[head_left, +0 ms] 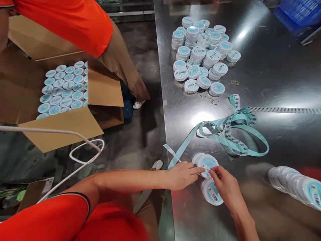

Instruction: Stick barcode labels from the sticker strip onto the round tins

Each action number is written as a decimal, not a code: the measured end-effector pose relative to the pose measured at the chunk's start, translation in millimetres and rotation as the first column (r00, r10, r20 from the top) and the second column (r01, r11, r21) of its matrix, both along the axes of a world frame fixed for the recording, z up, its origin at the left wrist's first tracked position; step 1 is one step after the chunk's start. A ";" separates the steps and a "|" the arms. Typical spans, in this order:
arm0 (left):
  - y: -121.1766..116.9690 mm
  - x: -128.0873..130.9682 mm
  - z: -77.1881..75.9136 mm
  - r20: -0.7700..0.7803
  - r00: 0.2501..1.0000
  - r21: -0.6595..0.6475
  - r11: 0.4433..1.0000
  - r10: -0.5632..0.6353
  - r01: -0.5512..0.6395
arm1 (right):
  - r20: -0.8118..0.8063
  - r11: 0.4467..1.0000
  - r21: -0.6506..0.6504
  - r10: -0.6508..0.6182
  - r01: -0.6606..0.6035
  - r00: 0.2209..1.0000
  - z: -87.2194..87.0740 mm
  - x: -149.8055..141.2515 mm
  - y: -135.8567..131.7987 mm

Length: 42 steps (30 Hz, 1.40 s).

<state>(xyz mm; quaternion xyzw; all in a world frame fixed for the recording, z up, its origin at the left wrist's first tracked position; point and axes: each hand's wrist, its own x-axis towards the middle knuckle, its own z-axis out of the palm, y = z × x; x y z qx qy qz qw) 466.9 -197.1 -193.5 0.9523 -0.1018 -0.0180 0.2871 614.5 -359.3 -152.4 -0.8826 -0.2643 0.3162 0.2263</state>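
Note:
My left hand (182, 174) and my right hand (225, 185) meet over a round white tin with a light-blue lid (207, 163) on the steel table (263, 83). The fingertips of both hands pinch a small barcode sticker (206, 170) at the tin's near edge. A second tin (212, 193) with a barcode sticker on it lies just below, partly under my right hand. A teal backing ribbon with barcode labels (233, 134) curls on the table just beyond the tins.
A pile of stacked tins (203, 53) sits at the far side of the table. A row of labelled tins (296, 185) lies at the right edge. At the left, an open cardboard box (62, 87) is full of tins, with another person in orange (75, 20) beside it.

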 end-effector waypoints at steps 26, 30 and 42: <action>9.8 -5.5 -15.1 -0.146 0.989 -0.269 0.962 0.011 -0.051 | 0.362 0.992 -0.011 0.121 -0.126 0.924 -29.3 -24.6 0.6; 24.5 -12.3 -2.1 -0.252 0.951 -0.574 0.763 0.180 -0.296 | 0.218 0.998 0.054 0.016 -0.029 0.976 -21.1 -23.7 -5.1; 47.7 -37.5 -8.1 -0.598 0.745 -0.621 0.418 0.295 -0.663 | 0.304 0.976 -0.068 -0.177 0.207 0.936 -42.5 -83.4 -89.0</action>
